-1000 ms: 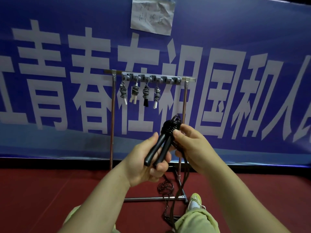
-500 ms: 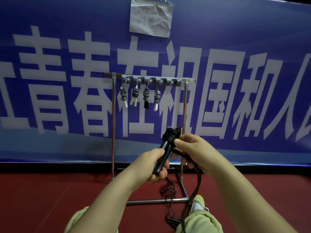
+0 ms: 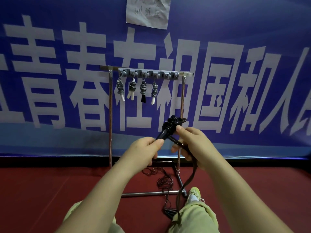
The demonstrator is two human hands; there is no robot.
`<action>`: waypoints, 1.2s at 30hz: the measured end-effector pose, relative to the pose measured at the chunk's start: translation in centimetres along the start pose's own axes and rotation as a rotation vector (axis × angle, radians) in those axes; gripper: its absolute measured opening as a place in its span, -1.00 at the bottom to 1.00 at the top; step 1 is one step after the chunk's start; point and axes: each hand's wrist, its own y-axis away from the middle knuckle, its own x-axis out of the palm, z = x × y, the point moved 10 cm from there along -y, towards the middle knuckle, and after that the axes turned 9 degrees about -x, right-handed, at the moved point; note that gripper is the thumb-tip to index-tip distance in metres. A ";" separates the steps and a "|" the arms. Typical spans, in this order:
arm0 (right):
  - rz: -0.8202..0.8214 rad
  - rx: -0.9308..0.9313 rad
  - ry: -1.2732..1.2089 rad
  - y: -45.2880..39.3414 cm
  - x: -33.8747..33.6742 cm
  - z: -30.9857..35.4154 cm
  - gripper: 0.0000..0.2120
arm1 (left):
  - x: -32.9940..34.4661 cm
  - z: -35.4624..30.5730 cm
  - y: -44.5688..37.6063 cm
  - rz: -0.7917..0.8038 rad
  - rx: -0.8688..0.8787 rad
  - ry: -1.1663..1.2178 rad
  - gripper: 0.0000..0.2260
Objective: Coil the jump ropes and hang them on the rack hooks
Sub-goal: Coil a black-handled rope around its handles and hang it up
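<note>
I hold a black jump rope (image 3: pixel 170 126) in front of me, its cord wound in several turns round the top of its two handles. My left hand (image 3: pixel 144 150) grips the lower ends of the handles. My right hand (image 3: pixel 191 145) holds the loose cord just below the wound part, thumb against the coil. The rest of the cord (image 3: pixel 186 184) hangs down past my right knee. Behind stands a metal rack (image 3: pixel 110 115) with a grey hook bar (image 3: pixel 148 75). Several coiled ropes (image 3: pixel 143 89) hang from its left hooks; the right hooks are bare.
A blue banner with white characters (image 3: pixel 218 73) covers the wall behind the rack. Another black rope (image 3: pixel 165 183) lies tangled on the red floor by the rack's base bar (image 3: pixel 149 193). My shoe (image 3: pixel 194 194) and both green trouser legs fill the bottom.
Both hands have shifted down and slightly right with the rope. The handles now tilt further left, and my right hand has slid lower along the loose cord.
</note>
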 end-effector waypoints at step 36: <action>0.153 -0.325 -0.173 1.3 2.0 4.9 -0.77 | 7.4 -2.2 4.5 1.027 -0.122 0.804 -0.39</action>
